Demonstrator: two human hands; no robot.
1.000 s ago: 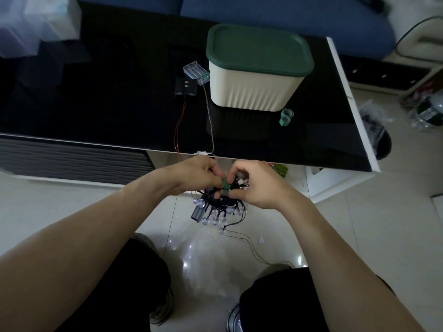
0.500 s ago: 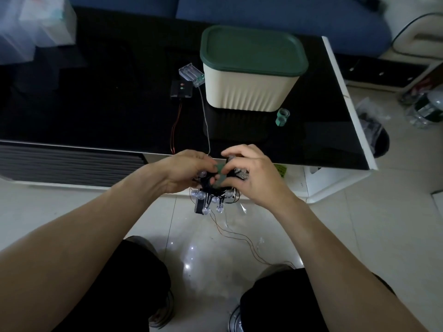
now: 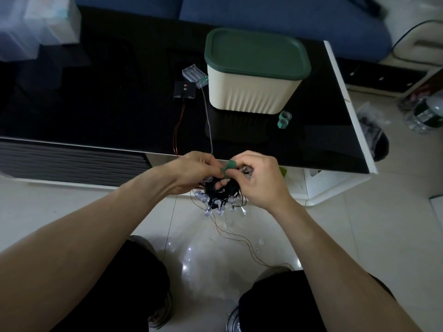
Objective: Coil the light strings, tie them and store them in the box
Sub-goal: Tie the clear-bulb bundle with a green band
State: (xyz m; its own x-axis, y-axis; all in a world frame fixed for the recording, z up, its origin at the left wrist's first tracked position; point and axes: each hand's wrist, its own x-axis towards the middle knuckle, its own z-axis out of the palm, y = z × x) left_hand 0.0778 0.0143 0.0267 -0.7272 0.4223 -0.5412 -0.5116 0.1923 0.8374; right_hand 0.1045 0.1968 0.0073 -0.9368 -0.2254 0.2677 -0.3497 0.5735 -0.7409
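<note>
Tie step: judged best to pull green strap [image 3: 228, 167] snug round coil [image 3: 221, 190] and press its end flat, bulbs kept clear. Left hand [image 3: 191, 171] and right hand [image 3: 257, 180] both pinch strap, fingers curled. Coil held below table [image 3: 119, 111] edge; box [image 3: 254, 73] lidded, well apart.

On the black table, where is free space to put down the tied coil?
Bare glass lies left of the black controller, and right of the box past the green ties. It is crowded between controller, battery case and box, where wires run to the edge.
</note>
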